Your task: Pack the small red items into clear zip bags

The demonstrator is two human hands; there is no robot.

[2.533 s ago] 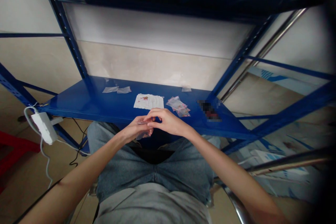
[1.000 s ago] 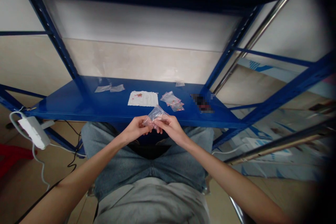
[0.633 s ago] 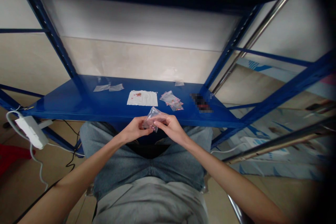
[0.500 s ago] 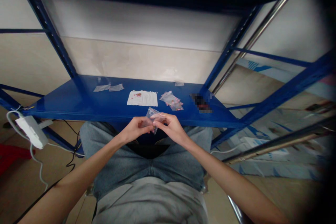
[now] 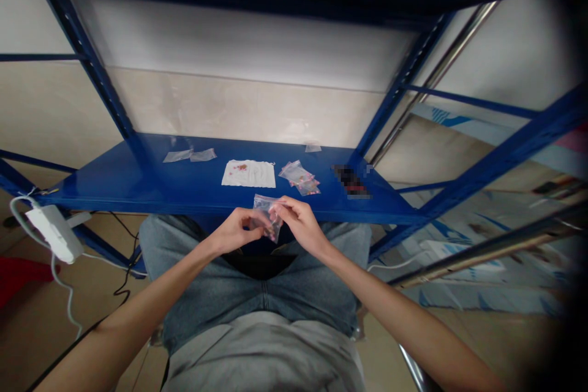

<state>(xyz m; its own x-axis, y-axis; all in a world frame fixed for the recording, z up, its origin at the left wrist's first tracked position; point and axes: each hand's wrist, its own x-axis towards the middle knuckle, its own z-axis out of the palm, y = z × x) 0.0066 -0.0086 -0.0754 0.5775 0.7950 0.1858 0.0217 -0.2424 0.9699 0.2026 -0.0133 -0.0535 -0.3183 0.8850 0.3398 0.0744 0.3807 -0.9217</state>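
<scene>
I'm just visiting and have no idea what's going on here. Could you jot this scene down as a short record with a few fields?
Left hand: holds a clear plastic bag
Right hand: holds the same bag, fingers at its other side
Surface: blue steel shelf, in front of the person
On shelf: white paper with red specks, pile of small pink-marked bags, two clear bags
Nearby: white power strip beyond the shelf's left end

A small clear zip bag [image 5: 265,211] with pinkish contents hangs pinched between the left hand [image 5: 236,231] and right hand [image 5: 296,223].
</scene>
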